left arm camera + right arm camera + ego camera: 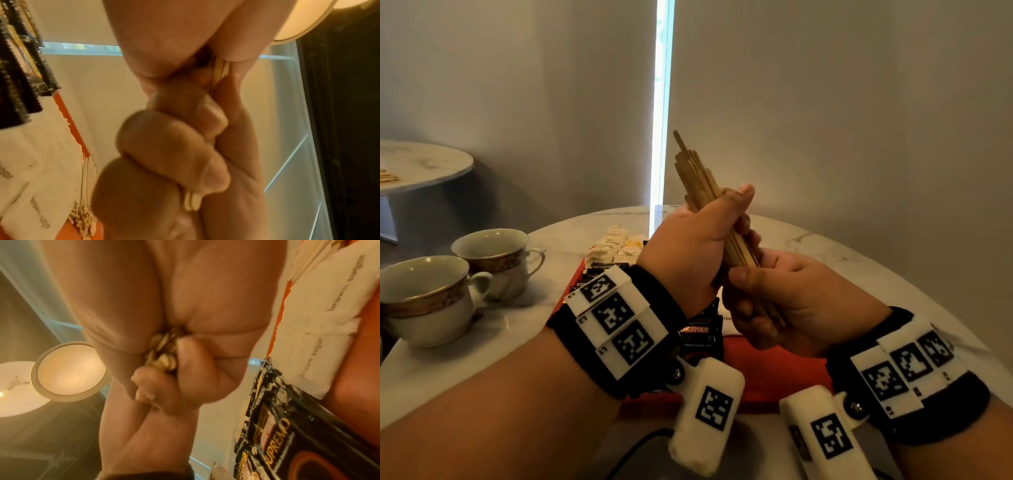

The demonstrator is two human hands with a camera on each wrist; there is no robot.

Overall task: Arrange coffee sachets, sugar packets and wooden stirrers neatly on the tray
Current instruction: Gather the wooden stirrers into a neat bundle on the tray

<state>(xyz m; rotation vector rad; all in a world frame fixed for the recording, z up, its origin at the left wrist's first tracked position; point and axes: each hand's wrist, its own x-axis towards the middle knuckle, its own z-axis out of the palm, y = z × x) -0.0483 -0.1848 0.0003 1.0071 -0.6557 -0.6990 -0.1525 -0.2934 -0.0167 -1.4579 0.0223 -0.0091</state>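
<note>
Head view: both hands are raised above a round marble surface (825, 246), together gripping one bundle of wooden stirrers (697, 174) that tilts up and to the left. The left hand (688, 253) wraps its grip around the middle of the bundle, thumb pointing up; the right hand (784, 301) curls its grip around the lower ends. Below the hands lies an orange-red tray (774, 373) carrying black coffee sachets (700, 337) near its middle and white sugar packets (616, 245) at its far end. Two gold-trimmed teacups (428, 301) stand on the surface to the left of the tray. A second round table (424, 164) stands further off on the left. Left wrist view: curled fingers (174, 146) close tightly on the stirrers, whose rounded ends (192, 203) poke out below them; more stirrers (86, 203) lie on the orange tray beside white packets printed "brown sugar" (41, 162). Right wrist view: the stirrer ends (164, 353) sit clamped between both hands, with the black sachets (287, 434) and brown sugar packets (329, 313) at the right.
</note>
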